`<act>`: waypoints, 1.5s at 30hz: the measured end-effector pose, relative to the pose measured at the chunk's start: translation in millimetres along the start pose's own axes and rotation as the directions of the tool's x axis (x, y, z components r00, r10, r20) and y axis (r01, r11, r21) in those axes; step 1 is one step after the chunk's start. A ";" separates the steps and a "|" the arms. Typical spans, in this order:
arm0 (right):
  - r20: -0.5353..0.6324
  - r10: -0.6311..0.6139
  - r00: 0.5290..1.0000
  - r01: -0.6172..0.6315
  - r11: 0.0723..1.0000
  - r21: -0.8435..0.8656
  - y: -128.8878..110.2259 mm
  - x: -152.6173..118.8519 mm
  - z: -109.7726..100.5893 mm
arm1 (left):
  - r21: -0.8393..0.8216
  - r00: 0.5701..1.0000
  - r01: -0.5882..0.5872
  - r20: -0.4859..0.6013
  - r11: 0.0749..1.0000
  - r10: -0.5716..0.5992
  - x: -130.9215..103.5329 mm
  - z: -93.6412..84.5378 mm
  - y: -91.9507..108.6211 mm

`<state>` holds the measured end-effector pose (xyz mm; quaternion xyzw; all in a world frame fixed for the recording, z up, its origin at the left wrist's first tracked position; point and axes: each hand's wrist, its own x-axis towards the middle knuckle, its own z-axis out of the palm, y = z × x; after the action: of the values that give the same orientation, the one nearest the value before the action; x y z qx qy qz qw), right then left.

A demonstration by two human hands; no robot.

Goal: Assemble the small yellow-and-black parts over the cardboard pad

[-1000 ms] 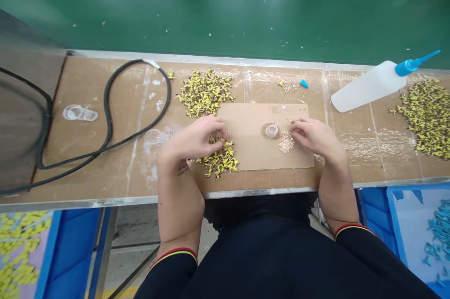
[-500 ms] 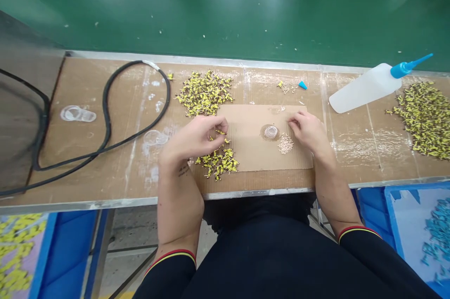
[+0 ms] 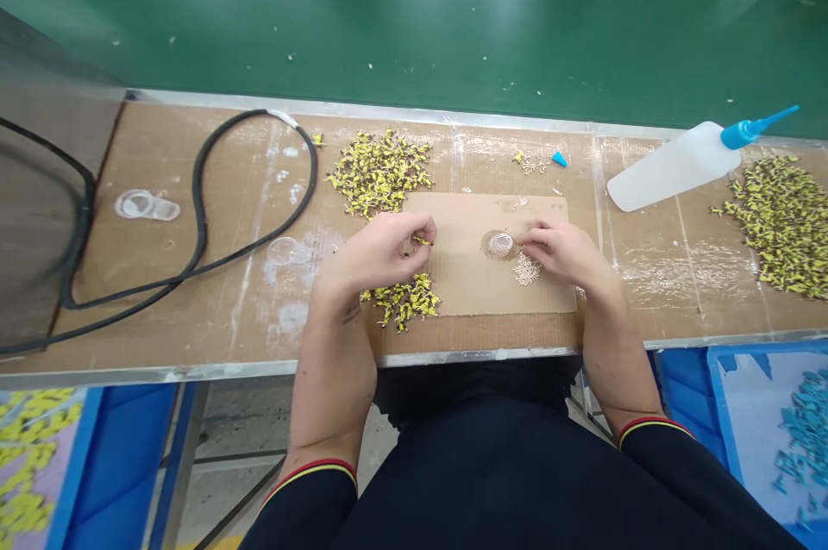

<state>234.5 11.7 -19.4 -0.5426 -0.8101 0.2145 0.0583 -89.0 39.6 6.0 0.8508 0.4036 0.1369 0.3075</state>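
My left hand (image 3: 394,253) pinches a small yellow piece (image 3: 423,240) over the left edge of a cardboard sheet (image 3: 459,274). Just below that hand lies a small pile of yellow and dark pieces (image 3: 404,302). My right hand (image 3: 560,250) has its fingertips pressed together at the right side of a small round patch of clear glue (image 3: 500,245); whatever they hold is too small to make out. Tiny pale pink pieces (image 3: 526,270) form a heap under the right fingertips.
A white bottle with a blue nozzle (image 3: 676,166) lies at the right, near a large yellow pile (image 3: 786,227). Another yellow pile (image 3: 379,172) is behind my left hand. A black cable (image 3: 200,214) loops at left. Blue bins (image 3: 721,412) stand below the table.
My left hand has lifted from the near pile and moved slightly right with a yellow piece. The right hand has moved left to the edge of the glue patch.
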 end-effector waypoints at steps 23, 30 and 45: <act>-0.480 -0.177 0.859 0.476 0.621 0.622 -43.6 -15.1 16.8 | -0.329 0.868 -0.434 -0.403 0.839 0.291 16.1 54.5 51.9; -0.514 -0.183 0.838 0.507 0.609 0.610 -50.6 -13.2 11.4 | -0.258 0.835 -0.495 -0.403 0.829 0.374 15.1 56.6 51.1; -0.592 -0.059 0.804 0.452 0.706 0.544 -54.6 -12.2 16.3 | -0.141 0.811 -0.464 -0.466 0.875 0.355 20.3 68.4 46.9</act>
<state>187.4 -21.4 -10.0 -0.3994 -0.7001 0.3173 0.4997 -14.8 4.3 -17.4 0.8218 0.2461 0.4318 0.2786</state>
